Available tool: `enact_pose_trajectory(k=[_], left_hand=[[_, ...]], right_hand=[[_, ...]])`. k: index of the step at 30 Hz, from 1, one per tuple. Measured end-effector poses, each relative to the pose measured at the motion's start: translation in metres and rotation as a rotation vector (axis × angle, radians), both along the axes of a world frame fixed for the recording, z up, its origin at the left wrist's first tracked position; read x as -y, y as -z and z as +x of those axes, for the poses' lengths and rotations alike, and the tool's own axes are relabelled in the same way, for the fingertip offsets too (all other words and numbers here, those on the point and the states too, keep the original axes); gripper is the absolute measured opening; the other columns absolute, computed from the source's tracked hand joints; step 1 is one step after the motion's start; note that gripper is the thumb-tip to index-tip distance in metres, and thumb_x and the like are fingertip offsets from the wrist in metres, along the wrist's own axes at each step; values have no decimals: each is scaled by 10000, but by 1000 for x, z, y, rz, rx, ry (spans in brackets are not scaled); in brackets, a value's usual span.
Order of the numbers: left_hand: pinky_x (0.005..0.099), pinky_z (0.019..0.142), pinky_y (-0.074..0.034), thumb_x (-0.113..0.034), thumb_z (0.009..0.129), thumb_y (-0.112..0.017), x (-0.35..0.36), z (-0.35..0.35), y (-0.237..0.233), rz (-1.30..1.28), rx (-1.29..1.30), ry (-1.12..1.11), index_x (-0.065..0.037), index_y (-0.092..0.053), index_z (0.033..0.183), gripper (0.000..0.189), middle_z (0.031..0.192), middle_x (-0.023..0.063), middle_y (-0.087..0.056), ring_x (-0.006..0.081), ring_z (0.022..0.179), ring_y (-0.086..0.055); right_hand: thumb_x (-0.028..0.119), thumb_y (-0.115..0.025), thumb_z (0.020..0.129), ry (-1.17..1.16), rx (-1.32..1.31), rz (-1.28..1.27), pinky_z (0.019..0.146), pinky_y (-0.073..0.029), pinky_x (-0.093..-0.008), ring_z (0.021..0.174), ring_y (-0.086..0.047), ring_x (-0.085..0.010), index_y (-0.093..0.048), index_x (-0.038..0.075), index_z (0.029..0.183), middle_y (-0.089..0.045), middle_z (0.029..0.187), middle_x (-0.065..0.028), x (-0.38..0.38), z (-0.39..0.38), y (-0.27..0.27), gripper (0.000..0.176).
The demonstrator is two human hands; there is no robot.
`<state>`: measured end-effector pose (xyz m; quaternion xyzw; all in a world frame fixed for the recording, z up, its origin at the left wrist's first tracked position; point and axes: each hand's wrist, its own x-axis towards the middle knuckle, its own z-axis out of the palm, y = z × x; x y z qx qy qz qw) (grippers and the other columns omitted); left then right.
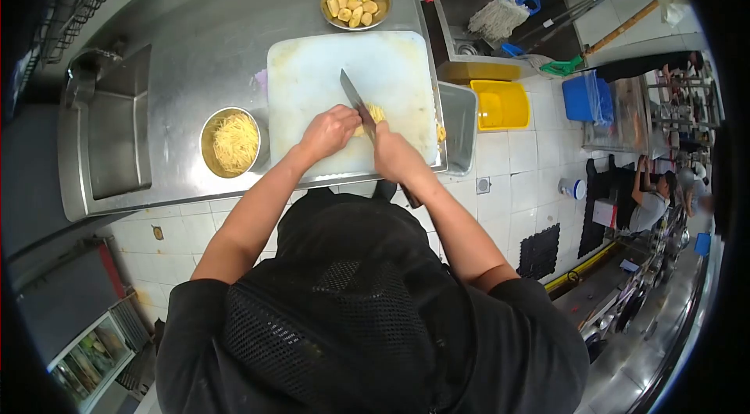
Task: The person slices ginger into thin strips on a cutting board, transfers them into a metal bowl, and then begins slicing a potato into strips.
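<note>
On the white cutting board, my right hand is wrapped round the handle of a knife, whose tip points away from me. Thin pale-yellow strips lie beside the blade, on its right. My left hand rests left of the blade with its fingers bent and pressed together, close to a yellow piece; whether it holds that piece is hidden. A metal bowl of yellow strips stands left of the board. Behind the board is a metal bowl of peeled yellow chunks.
The steel counter has a sink at its left. Right of the board are a grey bin, a yellow tub and a mop in a dark basin. Far right, people stand near kitchen equipment.
</note>
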<state>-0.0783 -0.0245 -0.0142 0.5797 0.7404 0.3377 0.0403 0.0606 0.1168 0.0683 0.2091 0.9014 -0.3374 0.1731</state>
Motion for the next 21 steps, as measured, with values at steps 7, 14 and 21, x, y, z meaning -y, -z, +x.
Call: enact_pose_trajectory(k=[7, 14, 21], left_hand=[[390, 822, -585, -18, 830, -665, -2, -4, -2, 26, -38, -3, -11, -741, 983, 171, 1035, 91, -730, 287, 966, -679], [406, 839, -570, -26, 846, -644, 6, -1, -10, -28, 33, -66, -5, -736, 972, 158, 986, 95, -708, 296, 952, -649], [402, 828, -571, -44, 847, -642, 6, 0, -5, -35, -6, -38, -24, -738, 987, 171, 987, 83, -702, 291, 956, -642]], right_hand=[[8, -470, 914, 45, -119, -23, 829, -531, -590, 922, -683, -522, -489, -88, 1129, -678, 950, -382, -4, -20, 22, 236], [6, -482, 914, -103, 149, 68, 842, -552, -549, 952, -700, -485, -496, -72, 1141, -694, 1012, -340, 5, -2, -39, 241], [1, -493, 908, -68, -37, 133, 826, -553, -558, 930, -704, -476, -487, -59, 1145, -703, 966, -318, 14, -6, 3, 245]])
